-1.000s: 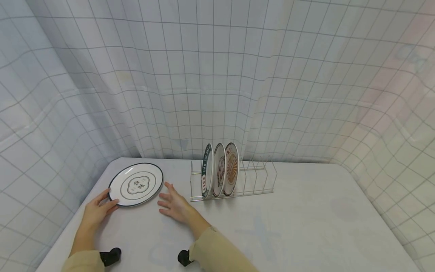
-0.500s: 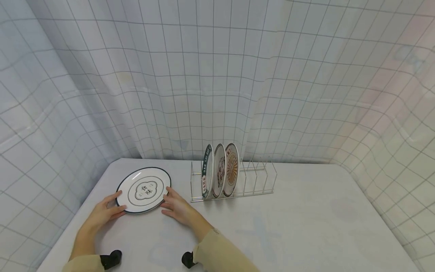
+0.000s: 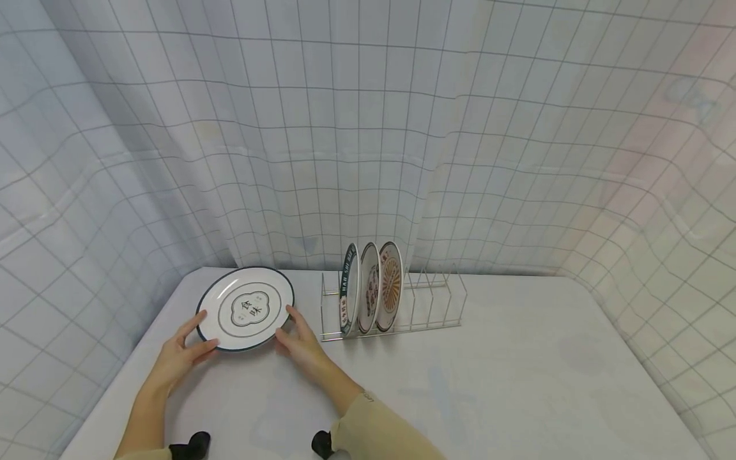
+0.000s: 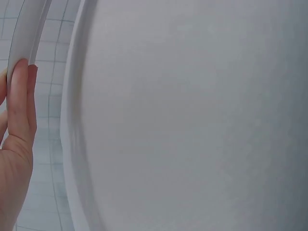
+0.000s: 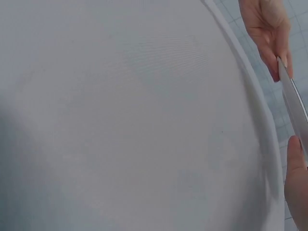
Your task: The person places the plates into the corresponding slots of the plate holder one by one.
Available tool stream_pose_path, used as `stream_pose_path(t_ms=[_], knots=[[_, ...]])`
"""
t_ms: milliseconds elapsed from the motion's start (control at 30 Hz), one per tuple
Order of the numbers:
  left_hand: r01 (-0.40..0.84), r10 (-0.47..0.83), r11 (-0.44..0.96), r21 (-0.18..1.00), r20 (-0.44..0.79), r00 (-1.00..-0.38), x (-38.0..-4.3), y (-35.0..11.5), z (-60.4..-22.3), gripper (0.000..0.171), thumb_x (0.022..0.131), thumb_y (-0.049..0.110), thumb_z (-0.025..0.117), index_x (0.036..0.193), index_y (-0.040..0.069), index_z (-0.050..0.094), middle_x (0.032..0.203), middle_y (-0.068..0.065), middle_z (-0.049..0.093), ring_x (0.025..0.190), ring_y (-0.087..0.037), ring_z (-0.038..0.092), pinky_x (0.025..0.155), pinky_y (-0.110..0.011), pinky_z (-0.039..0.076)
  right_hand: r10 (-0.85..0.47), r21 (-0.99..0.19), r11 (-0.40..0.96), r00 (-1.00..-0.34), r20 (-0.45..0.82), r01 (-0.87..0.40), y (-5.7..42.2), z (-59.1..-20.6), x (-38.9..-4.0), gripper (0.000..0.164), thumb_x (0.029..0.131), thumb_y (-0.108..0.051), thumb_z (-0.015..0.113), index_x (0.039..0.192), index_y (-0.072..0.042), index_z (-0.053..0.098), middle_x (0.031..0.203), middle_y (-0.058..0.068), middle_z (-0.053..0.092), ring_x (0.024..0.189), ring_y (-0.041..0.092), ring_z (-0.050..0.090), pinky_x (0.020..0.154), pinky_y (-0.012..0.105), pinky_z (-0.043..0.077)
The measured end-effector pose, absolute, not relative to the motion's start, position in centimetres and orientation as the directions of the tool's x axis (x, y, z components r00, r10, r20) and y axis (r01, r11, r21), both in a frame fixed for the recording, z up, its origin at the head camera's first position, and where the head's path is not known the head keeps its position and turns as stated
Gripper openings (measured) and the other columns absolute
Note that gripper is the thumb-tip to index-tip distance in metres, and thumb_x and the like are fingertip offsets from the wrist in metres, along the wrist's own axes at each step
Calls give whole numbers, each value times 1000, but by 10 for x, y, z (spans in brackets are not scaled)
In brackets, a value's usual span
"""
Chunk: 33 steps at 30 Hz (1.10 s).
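A white plate (image 3: pixel 250 309) with a dark blue rim and black characters in its middle is held up between both hands at the left of the head view. My left hand (image 3: pixel 177 358) grips its near left edge, thumb on top and fingers beneath. On the other side my right hand (image 3: pixel 303 347) pinches the right edge. In the left wrist view the plate (image 4: pixel 29 33) appears edge-on at the top left, in the fingers. The right wrist view shows the plate (image 5: pixel 291 98) edge-on as well, between the two hands and off the table.
A wire dish rack (image 3: pixel 428 327) stands at the back middle of the white-covered table (image 3: pixel 517 377). Three patterned plates stand upright in its left part: a green-rimmed plate (image 3: pixel 347 294), a flowered plate (image 3: pixel 370 291) and an orange-patterned plate (image 3: pixel 391 287). A gridded curtain (image 3: pixel 368 140) surrounds the table.
The left hand has brought the plate to the right. The right hand, first apart from it, has closed on its right edge. Both hands have then lifted it a little.
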<state>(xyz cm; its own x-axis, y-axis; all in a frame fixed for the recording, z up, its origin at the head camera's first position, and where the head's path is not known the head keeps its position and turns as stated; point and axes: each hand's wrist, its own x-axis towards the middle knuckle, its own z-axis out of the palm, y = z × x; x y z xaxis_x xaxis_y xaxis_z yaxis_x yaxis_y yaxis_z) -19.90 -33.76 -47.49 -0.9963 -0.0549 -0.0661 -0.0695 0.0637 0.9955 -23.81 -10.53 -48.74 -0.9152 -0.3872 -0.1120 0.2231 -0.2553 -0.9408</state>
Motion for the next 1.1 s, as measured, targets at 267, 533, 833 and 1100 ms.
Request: stream_pose_path(t_ms=[267, 533, 833, 1100], knots=[[-2, -61, -191, 982, -14, -998, -197, -313, -456, 83, 83, -10, 59, 146, 9, 7, 151, -4, -19, 76, -2, 63, 74, -15, 52, -379, -948, -309, -924, 53, 73, -99, -470, -239, 58, 94, -1, 45, 142, -25, 22, 146, 12, 22, 99, 21, 59, 85, 28, 52], [5, -67, -295, 956, -15, -998, -196, -295, -441, 82, 85, -10, 56, 147, 15, 9, 148, 0, -27, 78, -2, 61, 74, -15, 52, -428, -905, -415, -897, 107, 91, -87, -448, -240, 61, 96, 0, 39, 142, -33, 16, 137, 14, 39, 108, 25, 55, 90, 33, 49], [126, -18, -279, 952, 125, -992, -200, -263, -421, 75, 87, -10, 53, 147, 14, 14, 149, -6, -6, 81, -3, 62, 76, -16, 52, -376, -869, -492, -884, 277, -64, -57, -413, -236, 63, 94, 2, 43, 144, -26, 17, 130, 19, 39, 95, 13, 53, 80, 24, 52], [288, 58, -104, 952, 295, -954, -211, -233, -410, 65, 90, -3, 52, 142, 15, 17, 141, -8, 19, 103, -8, 57, 85, -27, 52, -229, -842, -461, -878, 420, -282, -11, -376, -235, 63, 92, 2, 48, 144, -23, 21, 126, 19, 42, 96, 15, 54, 82, 28, 53]])
